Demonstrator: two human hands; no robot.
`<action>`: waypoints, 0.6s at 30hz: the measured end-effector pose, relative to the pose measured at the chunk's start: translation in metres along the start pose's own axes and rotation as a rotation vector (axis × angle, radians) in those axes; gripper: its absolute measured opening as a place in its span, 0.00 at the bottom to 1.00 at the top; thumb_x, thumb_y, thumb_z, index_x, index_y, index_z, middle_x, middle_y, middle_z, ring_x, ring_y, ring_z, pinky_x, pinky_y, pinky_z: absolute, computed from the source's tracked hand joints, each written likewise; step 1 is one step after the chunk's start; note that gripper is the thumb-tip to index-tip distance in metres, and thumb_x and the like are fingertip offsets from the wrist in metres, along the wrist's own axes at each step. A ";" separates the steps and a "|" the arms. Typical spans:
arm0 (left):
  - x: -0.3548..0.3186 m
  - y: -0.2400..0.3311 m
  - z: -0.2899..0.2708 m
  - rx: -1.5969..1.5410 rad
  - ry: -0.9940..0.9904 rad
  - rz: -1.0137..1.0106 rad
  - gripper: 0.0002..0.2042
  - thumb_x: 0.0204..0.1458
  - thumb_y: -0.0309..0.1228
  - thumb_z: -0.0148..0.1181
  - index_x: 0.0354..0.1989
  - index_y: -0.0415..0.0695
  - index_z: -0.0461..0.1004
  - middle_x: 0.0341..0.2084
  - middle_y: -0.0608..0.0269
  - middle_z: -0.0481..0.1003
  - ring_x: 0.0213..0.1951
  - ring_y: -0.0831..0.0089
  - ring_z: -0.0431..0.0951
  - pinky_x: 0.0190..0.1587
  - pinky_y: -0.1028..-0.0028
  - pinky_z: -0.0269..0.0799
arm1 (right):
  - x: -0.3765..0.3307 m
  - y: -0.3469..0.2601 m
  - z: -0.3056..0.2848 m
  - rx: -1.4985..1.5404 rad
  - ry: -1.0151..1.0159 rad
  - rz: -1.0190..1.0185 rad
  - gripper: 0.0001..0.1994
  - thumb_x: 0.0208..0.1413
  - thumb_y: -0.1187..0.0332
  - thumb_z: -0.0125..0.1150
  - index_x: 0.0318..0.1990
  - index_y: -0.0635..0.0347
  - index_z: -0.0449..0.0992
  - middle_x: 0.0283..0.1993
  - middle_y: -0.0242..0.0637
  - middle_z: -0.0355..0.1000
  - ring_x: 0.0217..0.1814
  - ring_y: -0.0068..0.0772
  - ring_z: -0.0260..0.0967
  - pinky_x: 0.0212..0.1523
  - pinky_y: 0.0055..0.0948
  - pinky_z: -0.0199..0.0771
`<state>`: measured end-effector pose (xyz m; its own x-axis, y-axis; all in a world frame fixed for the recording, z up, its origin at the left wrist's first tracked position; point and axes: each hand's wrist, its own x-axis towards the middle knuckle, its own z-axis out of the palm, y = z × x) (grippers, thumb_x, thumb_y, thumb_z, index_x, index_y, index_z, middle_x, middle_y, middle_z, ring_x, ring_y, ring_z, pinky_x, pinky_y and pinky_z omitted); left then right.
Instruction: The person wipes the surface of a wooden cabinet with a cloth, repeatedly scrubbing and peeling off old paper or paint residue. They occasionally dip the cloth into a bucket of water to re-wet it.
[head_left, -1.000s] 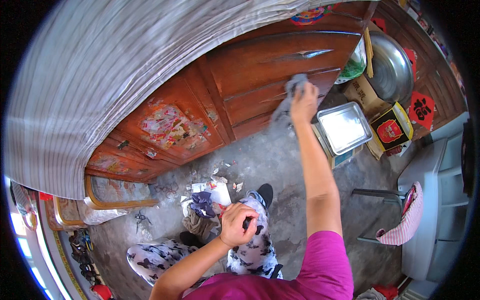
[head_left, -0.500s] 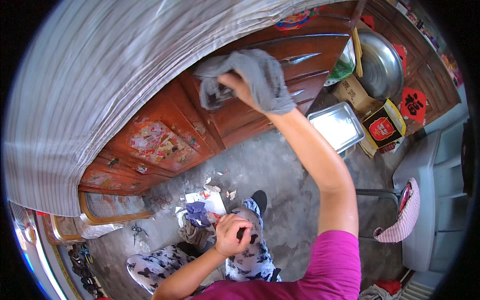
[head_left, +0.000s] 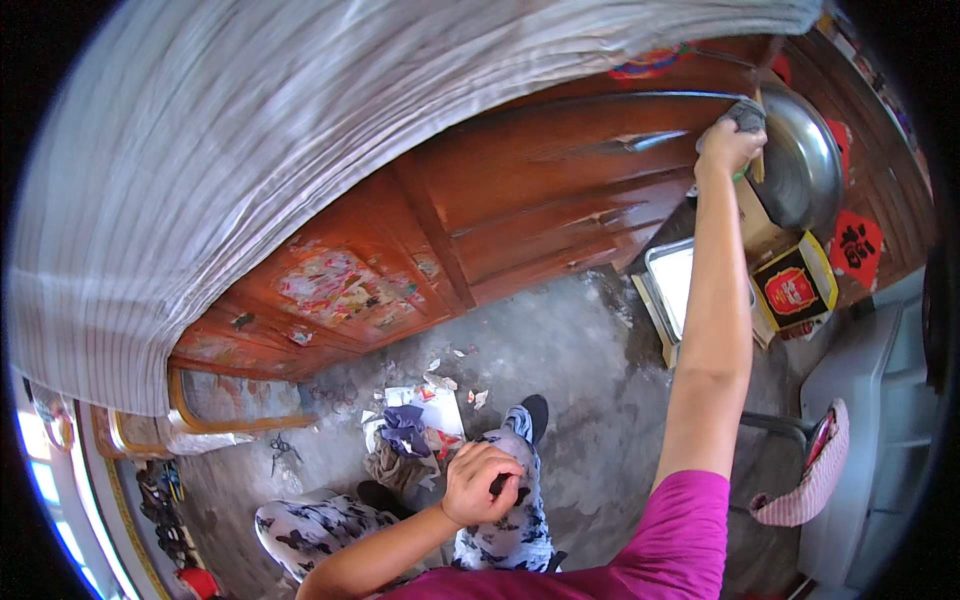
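While the left hand (head_left: 482, 484) rests fisted on the knee, the right hand (head_left: 730, 148) clutches a crumpled grey cloth (head_left: 745, 113).

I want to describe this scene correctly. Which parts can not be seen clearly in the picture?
Head view, the only one:
- Grey cloth: mostly hidden inside the right hand; its shape cannot be told.
- Left hand: closed in a fist; whether it holds something cannot be told.
- Metal basin: its left rim is covered by the right hand.
- Scraps on the floor: too small to identify.
- Striped cloth: cut off by the picture's rim.
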<state>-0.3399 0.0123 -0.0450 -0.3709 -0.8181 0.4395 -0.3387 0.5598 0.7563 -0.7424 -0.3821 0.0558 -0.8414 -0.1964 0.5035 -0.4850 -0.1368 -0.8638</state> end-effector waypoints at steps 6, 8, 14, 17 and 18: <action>0.000 0.001 -0.001 -0.032 0.006 0.008 0.09 0.45 0.24 0.64 0.35 0.47 0.74 0.29 0.65 0.78 0.31 0.63 0.78 0.36 0.66 0.67 | -0.139 -0.104 -0.023 -0.053 -0.190 -0.531 0.16 0.53 0.74 0.56 0.49 0.68 0.64 0.48 0.59 0.63 0.51 0.66 0.64 0.54 0.57 0.64; 0.000 0.002 -0.003 -0.102 0.022 0.021 0.11 0.46 0.25 0.64 0.39 0.46 0.73 0.30 0.65 0.77 0.33 0.63 0.78 0.38 0.67 0.68 | -0.195 -0.122 -0.026 -0.013 -0.284 -0.687 0.16 0.53 0.74 0.57 0.48 0.67 0.64 0.48 0.58 0.62 0.50 0.67 0.63 0.53 0.56 0.65; -0.017 0.020 -0.044 -0.980 0.244 -0.489 0.24 0.62 0.23 0.59 0.65 0.43 0.58 0.51 0.62 0.67 0.51 0.74 0.71 0.53 0.71 0.70 | -0.311 -0.116 -0.070 0.358 -0.948 -0.218 0.14 0.59 0.70 0.57 0.50 0.66 0.69 0.51 0.48 0.70 0.55 0.45 0.68 0.58 0.40 0.66; -0.072 0.026 -0.124 -0.426 0.357 -0.565 0.27 0.60 0.23 0.61 0.67 0.45 0.58 0.53 0.62 0.68 0.53 0.73 0.71 0.55 0.71 0.72 | -0.364 -0.133 -0.113 0.542 -1.149 0.168 0.15 0.62 0.70 0.54 0.55 0.64 0.70 0.54 0.39 0.72 0.54 0.36 0.68 0.59 0.37 0.66; -0.094 0.028 -0.146 -0.463 0.455 -0.596 0.26 0.61 0.23 0.61 0.66 0.44 0.60 0.53 0.62 0.68 0.54 0.73 0.72 0.55 0.71 0.73 | -0.381 -0.147 -0.124 0.583 -1.176 0.307 0.16 0.61 0.71 0.55 0.56 0.63 0.70 0.55 0.38 0.71 0.54 0.36 0.68 0.59 0.37 0.66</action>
<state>-0.1880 0.0863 0.0059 0.1697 -0.9854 -0.0152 0.0546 -0.0060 0.9985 -0.3802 -0.1671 -0.0112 -0.0522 -0.9629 0.2647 0.1033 -0.2688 -0.9576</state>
